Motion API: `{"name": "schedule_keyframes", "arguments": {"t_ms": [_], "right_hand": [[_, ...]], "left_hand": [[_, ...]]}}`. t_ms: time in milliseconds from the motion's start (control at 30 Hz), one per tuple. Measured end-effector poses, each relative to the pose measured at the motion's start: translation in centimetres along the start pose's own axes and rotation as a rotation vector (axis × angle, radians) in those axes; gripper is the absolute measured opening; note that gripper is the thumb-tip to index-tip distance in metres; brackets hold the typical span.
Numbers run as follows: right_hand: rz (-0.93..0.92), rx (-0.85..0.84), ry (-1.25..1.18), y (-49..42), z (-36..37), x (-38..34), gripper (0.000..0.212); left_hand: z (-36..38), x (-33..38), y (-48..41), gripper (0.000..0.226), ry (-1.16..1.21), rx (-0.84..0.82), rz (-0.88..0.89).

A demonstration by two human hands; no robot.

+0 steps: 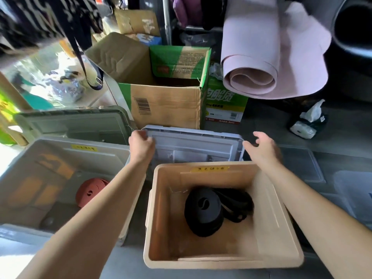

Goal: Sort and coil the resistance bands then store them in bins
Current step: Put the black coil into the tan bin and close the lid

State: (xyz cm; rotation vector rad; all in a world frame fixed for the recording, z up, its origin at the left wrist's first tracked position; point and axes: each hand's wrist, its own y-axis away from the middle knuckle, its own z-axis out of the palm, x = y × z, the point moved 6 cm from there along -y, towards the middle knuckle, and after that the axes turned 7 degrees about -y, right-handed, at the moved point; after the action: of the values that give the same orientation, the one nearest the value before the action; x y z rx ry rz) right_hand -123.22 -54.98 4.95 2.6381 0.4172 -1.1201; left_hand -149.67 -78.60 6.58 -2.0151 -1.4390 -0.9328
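- Now, your left hand (141,142) gripped the left corner of the grey lid (193,141), fingers curled over its edge.
- Your right hand (263,148) hung spread and relaxed just beside the lid's right corner, holding nothing.
- Black bands (203,210) lay coiled in the tan bin (221,263), just in front of the lid.
- A red band (90,191) lay coiled in the grey bin (112,160) on your left.

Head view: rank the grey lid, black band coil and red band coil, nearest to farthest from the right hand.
1. grey lid: its right corner is just beside the open right hand.
2. black band coil: below the hand, inside the beige bin.
3. red band coil: far left, inside the grey bin.
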Motion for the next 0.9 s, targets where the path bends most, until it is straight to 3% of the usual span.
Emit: {"name": "schedule_keyframes", "arguments": {"t_ms": [100, 267, 400, 467, 567, 667, 733, 800, 900], "right_hand": [[0.057, -0.156, 0.046, -1.7, 1.7, 0.7, 0.070], [0.078, -0.313, -0.060, -2.0, 4.2, 1.5, 0.068], [0.037, -0.153, -0.233, -1.8, 2.0, 1.0, 0.039], [0.025, -0.062, -0.350, -1.7, -0.1, 0.7, 0.040], [0.070, 0.019, -0.574, -0.9, -3.1, 1.1, 0.023], [0.110, 0.026, -0.816, 1.6, -5.3, 2.0, 0.020], [0.093, 0.027, -0.876, 3.7, -6.6, 2.7, 0.018], [0.105, 0.030, -0.932, 6.3, -7.4, 3.8, 0.014], [0.151, 0.052, -0.983, 10.0, -7.9, 6.1, 0.012]], "left_hand": [[0.7, -1.7, -2.9, 0.021, -0.037, -0.023, -0.126], [2.5, -2.0, -4.2, 0.036, -0.087, -0.208, -0.176], [1.3, -0.2, -2.2, 0.024, 0.125, -0.209, -0.109], [0.3, 1.0, -0.6, 0.012, 0.198, -0.187, -0.043], [-1.6, 2.4, 2.2, 0.020, 0.321, -0.146, 0.059], [-3.9, 3.1, 6.1, 0.025, 0.419, -0.122, 0.143], [-5.3, 2.3, 9.1, 0.036, 0.480, -0.038, 0.115], [-6.5, 0.5, 12.3, 0.028, 0.511, 0.077, 0.030], [-6.9, -1.9, 16.5, 0.032, 0.454, 0.061, -0.001]]}}
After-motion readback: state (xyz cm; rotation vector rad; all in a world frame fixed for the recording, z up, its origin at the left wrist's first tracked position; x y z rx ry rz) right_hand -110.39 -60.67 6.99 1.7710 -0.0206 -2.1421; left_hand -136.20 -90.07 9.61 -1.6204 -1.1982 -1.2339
